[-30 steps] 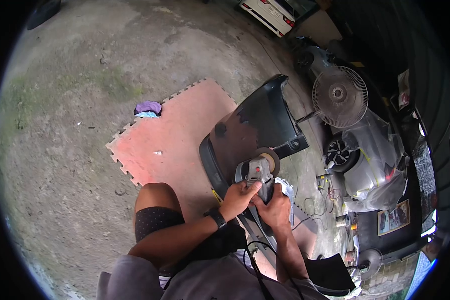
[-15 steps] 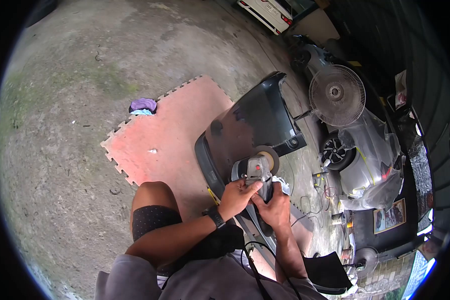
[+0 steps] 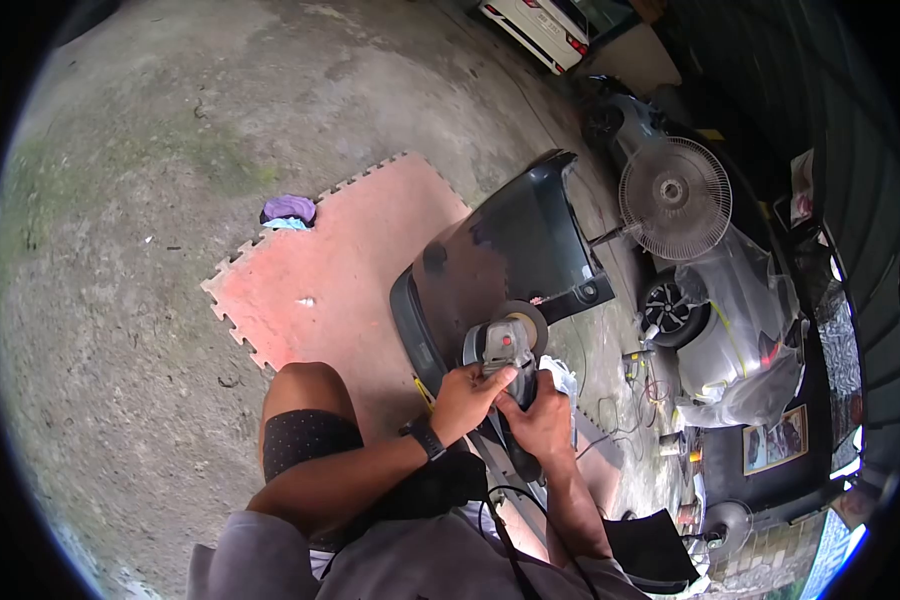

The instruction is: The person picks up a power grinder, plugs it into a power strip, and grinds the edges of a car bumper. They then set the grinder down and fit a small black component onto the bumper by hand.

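Note:
A grey power polisher [image 3: 508, 345] with a round pad [image 3: 527, 325] is over the near right part of a dark, glossy car panel [image 3: 510, 235]. My left hand [image 3: 467, 400], with a black watch on its wrist, is wrapped round the left side of the tool. On the tool's right side my right hand [image 3: 542, 418] grips its body, thumb close to my left hand. The pad lies at the panel's surface near its right edge; whether it touches cannot be seen. A white cloth [image 3: 560, 377] shows just beyond my right hand.
Pink foam mats [image 3: 350, 250] lie under the panel, with a purple and blue cloth [image 3: 289, 211] at their edge. A standing fan [image 3: 675, 198] is right of the panel. Cables [image 3: 625, 410], a plastic-covered car [image 3: 735, 320] and a white car [image 3: 540, 30] are farther off.
The polisher and both hands have shifted slightly left, and the pad has moved with them. More of the white cloth shows. Both hands keep their hold on the tool.

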